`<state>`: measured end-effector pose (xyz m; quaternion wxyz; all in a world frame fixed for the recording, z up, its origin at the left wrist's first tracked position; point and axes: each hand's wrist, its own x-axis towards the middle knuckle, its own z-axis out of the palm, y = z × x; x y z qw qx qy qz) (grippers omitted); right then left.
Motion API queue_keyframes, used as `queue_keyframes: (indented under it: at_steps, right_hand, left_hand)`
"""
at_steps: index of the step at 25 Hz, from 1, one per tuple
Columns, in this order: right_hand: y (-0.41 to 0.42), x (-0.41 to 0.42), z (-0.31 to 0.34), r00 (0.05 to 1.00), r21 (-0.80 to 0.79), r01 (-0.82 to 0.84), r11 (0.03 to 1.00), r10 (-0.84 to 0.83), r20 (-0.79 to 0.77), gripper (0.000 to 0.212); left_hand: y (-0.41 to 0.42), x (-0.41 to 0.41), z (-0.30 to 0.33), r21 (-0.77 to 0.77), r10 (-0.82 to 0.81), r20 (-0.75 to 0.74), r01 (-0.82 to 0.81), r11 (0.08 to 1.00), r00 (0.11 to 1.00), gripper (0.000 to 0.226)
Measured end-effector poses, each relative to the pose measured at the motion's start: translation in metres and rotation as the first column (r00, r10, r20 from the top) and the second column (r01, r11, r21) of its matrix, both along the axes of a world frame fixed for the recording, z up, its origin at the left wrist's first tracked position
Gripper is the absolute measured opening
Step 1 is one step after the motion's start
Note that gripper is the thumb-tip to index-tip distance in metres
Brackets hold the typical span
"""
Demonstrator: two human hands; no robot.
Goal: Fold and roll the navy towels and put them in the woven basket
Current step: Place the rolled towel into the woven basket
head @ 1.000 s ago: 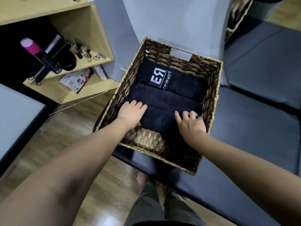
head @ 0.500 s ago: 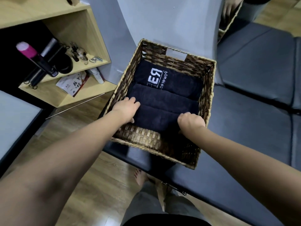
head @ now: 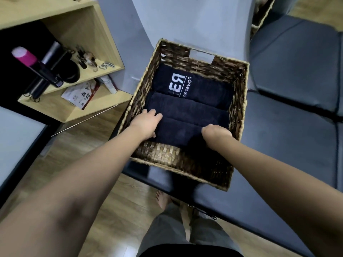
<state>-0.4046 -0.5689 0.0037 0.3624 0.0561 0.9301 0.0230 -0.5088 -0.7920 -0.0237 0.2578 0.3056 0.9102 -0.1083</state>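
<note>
The woven basket stands on a dark padded bench, with three rolled navy towels lying side by side in it. The far towel shows white lettering, the middle towel is plain, and the nearest towel lies under my hands. My left hand rests on the nearest towel's left end, fingers reaching to the middle roll. My right hand is curled over the nearest towel's right end, its fingertips hidden. Bare woven floor shows in front of the towels.
A wooden shelf unit with bottles, a pink-capped tube and a leaflet stands to the left. The padded bench stretches right. A grey wall panel rises behind the basket. A second basket and another person's hand are at the top right. Wooden floor and my feet are below.
My right hand's fingers went from lying flat on the nearest towel to curled over its right end. My left hand slid a little left and forward along the roll.
</note>
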Motion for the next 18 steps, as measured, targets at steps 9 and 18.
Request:
queue_keyframes:
  at_steps: [9,18]
  right_hand:
    - [0.004,0.011,0.037,0.865,0.076,-0.134,0.988,0.154,-0.477,0.061]
    - [0.039,-0.003,0.105,0.586,0.006,0.116,0.993,-0.064,-0.808,0.087]
  left_hand:
    - [0.032,-0.012,0.068,0.318,-0.007,-0.088,0.035,0.948,0.996,0.065]
    - [0.082,-0.021,0.143,0.513,0.040,-0.374,0.171,0.841,0.926,0.073]
